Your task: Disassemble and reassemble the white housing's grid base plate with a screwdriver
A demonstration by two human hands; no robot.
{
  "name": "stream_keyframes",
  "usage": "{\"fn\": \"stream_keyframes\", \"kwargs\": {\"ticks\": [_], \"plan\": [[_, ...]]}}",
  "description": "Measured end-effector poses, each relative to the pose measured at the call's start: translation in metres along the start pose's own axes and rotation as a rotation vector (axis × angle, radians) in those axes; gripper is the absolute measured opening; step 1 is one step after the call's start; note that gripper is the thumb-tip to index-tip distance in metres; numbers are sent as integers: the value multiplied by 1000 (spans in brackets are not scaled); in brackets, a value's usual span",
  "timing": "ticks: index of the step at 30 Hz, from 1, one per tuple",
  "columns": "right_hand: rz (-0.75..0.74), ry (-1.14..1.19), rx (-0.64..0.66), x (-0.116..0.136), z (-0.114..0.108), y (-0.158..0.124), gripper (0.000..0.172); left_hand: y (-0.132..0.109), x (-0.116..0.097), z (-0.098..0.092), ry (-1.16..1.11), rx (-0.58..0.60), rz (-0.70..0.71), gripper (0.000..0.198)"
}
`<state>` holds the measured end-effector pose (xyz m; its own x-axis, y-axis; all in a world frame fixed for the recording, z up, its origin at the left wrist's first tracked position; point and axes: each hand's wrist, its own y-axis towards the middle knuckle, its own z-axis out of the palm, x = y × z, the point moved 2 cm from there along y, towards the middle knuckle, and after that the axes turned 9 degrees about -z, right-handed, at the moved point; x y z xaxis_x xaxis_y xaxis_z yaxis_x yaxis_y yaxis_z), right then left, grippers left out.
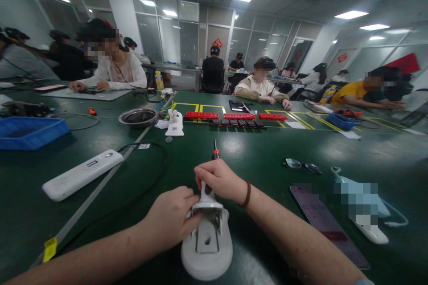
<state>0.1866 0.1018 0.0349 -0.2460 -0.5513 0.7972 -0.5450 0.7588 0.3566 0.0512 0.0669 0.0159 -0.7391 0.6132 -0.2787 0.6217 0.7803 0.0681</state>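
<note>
A white plastic device [207,242] with a plug-like top lies on the green table in front of me. My left hand [172,220] is closed on its left side and holds it steady. My right hand [219,180] is wrapped round a screwdriver [216,153] whose red and black end sticks up above my fist. The tip points down into the top of the device and is hidden by my fingers. A dark band circles my right wrist.
A white power strip [82,180] with a black cable lies to the left, past it a blue tray [28,131] and a metal bowl [137,117]. Glasses [302,165], a phone [329,227] and a light blue item lie right. Red parts [234,116] sit farther back. Other people work around the table.
</note>
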Motion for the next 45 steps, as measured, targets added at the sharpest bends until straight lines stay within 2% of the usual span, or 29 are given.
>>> {"fn": "stream_keyframes", "kwargs": {"ticks": [5, 10, 14, 18, 21, 24, 27, 31, 33, 36, 39, 42, 43, 45], "plan": [[53, -160, -58, 7, 1, -5, 39, -1, -4, 3, 63, -76, 42, 22], [87, -235, -77, 10, 4, -7, 38, -3, -8, 2, 105, -43, 32, 25], [25, -82, -107, 7, 4, -10, 35, -4, -8, -1, 92, -10, -8, 25], [-63, 146, -323, -2, 1, -13, 32, 0, -4, -8, 33, 39, -85, 29], [20, 300, -396, -16, 6, -14, 39, 6, 3, -10, -60, 123, -202, 28], [172, 282, -396, -36, 16, -15, 44, 11, 13, -5, -198, 226, -331, 30], [232, 155, -436, -54, 19, -15, 45, 15, 24, 3, -357, 305, -395, 35], [214, -81, -506, -67, -6, -18, 33, 20, 41, 15, -569, 369, -429, 36], [231, -227, -519, -74, -23, -20, 26, 23, 51, 21, -762, 376, -484, 35], [322, -397, -498, -86, -37, -21, 22, 32, 67, 28, -1038, 317, -602, 38], [439, -479, -440, -96, -33, -19, 33, 39, 76, 32, -1227, 236, -678, 36], [544, -497, -375, -99, -24, -16, 47, 40, 76, 32, -1488, 103, -707, 11], [562, -490, -361, -99, -22, -15, 50, 40, 75, 31, -1568, 61, -722, 11], [563, -450, -352, -98, -23, -14, 51, 39, 73, 28, -1687, 2, -781, 25]]}}
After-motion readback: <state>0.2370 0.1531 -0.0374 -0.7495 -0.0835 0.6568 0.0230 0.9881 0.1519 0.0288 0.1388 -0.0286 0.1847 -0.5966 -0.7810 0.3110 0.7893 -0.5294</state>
